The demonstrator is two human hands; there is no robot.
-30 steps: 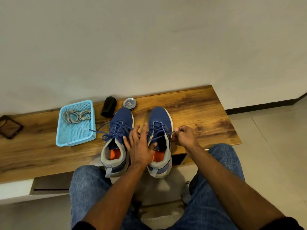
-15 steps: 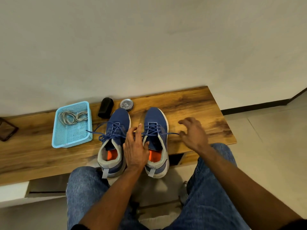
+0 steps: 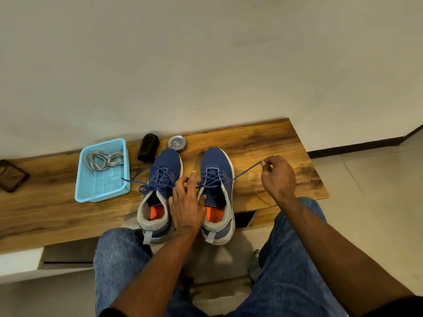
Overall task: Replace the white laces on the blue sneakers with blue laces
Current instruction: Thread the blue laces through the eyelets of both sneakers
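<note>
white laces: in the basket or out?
In. The white laces lie coiled inside the blue basket, at its far end, none hanging over the rim.

Two blue sneakers [image 3: 190, 191] side by side, blue laces [image 3: 212, 179] threaded; white laces [image 3: 103, 159] coiled in basket [image 3: 100, 193].

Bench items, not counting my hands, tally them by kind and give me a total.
Sneakers: 2
Basket: 1
White lace bundle: 1
Black brush: 1
Tin: 1
Dark object at left edge: 1
Total: 7
</note>
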